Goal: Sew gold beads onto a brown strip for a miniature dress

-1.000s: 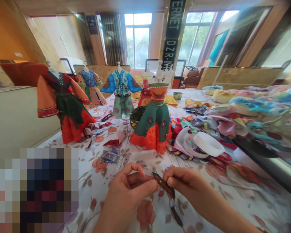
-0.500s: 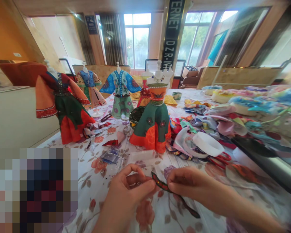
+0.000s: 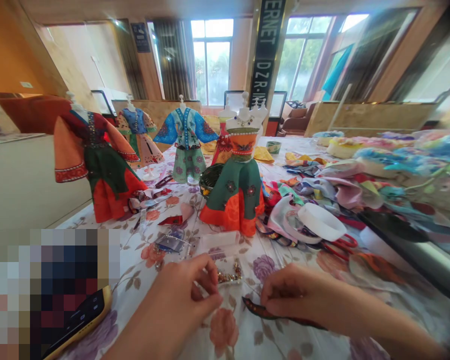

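Observation:
My right hand (image 3: 296,295) pinches a dark patterned ribbon strip (image 3: 258,312) with red edging and holds it down on the floral tablecloth (image 3: 247,340). My left hand (image 3: 183,295) hovers just left of it with thumb and fingers drawn together; I cannot make out anything in them. Right behind my left fingers lies a small clear bag of beads (image 3: 228,272). A green and orange doll dress on a white stand (image 3: 238,192) rises beyond my hands.
More doll dresses stand at the back: a red and green one (image 3: 97,165) at left and a blue one (image 3: 185,142). Fabric scraps, a white ribbon roll (image 3: 320,222) and red-handled scissors (image 3: 339,245) lie at right. A phone in a yellow case (image 3: 78,320) rests at lower left.
My left hand let go of the ribbon strip and shifted left. My right hand lowered the strip onto the cloth. The bead bag and the phone came into view.

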A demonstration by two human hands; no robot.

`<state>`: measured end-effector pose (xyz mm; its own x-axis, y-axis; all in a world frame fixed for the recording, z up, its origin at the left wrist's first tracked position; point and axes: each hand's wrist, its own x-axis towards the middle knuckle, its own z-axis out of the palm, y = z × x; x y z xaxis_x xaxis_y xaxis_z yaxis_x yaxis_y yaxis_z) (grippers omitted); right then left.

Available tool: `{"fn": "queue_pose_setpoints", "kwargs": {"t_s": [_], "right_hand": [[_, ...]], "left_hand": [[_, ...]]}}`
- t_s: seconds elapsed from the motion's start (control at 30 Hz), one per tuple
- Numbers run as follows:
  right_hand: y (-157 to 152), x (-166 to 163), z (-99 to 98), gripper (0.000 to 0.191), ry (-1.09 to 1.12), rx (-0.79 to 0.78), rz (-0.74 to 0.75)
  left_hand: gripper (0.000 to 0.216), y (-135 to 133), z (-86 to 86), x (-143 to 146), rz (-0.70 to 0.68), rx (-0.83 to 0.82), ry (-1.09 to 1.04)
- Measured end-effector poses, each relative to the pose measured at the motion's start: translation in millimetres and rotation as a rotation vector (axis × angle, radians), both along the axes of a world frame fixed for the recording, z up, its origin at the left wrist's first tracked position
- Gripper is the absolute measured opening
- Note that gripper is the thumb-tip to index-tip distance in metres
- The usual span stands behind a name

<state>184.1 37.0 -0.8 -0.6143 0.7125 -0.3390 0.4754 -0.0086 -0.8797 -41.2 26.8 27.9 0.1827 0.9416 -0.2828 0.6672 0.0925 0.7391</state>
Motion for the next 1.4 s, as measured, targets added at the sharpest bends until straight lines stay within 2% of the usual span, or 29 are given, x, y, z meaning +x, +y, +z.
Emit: {"fn": "queue_pose_setpoints", "kwargs": {"t_s": [0.1,0.17,0.23,0.33,0.43,0.57,0.77,1.03,1.17,1.27,1.4], "right_hand": [[-2.0,-2.7,3.1,0.024,0.106,-0.082,0.012],[-2.8,-3.3,3.5,0.028,0.158,-0.113,0.035],[-3.6,-3.7,2.6,0.027,0.116,-0.068,0.044],[-5.4,-5.1,0.8,0.019,-0.044,0.089,-0.003],[-7.5,-7.3,-0.5,0.016,-0.157,0.179,-0.048],[-11.0,-9.2,-3.7,0.015,-0.222,0.281,-0.041],[-14.4,-11.8,-5.7,0.011,-0.36,0.491,-0.038],[-8.0,-12.7,-5.2,0.016,-0.284,0.548,-0.015],[-8.1,-10.0,4.8,0.021,-0.282,0.539,0.005],[-3.3,-1.1,14.7,0.026,-0.311,0.605,-0.134],[13.4,22.6,20.9,0.035,-0.394,0.845,-0.552]], "left_hand": [[0.007,5.5,5.4,-7.2,0.003,0.179,0.381],[0.012,7.5,5.9,-9.6,0.005,0.214,0.504],[0.015,8.5,4.7,-10.4,0.005,0.207,0.534],[0.017,9.0,1.3,-9.9,0.017,0.21,0.507],[0.017,8.8,-1.9,-9.2,0.041,0.233,0.412],[0.012,8.8,-4.8,-8.3,0.046,0.266,0.256],[0.011,9.4,-10.0,-6.4,0.022,0.271,0.185],[0.014,9.8,-13.7,0.0,-0.122,0.235,0.083],[0.017,7.1,-16.3,2.8,-0.136,0.257,0.083],[0.016,4.9,-17.7,4.9,-0.154,0.27,0.093],[0.012,3.7,-18.0,7.5,-0.173,0.275,0.076]]}}
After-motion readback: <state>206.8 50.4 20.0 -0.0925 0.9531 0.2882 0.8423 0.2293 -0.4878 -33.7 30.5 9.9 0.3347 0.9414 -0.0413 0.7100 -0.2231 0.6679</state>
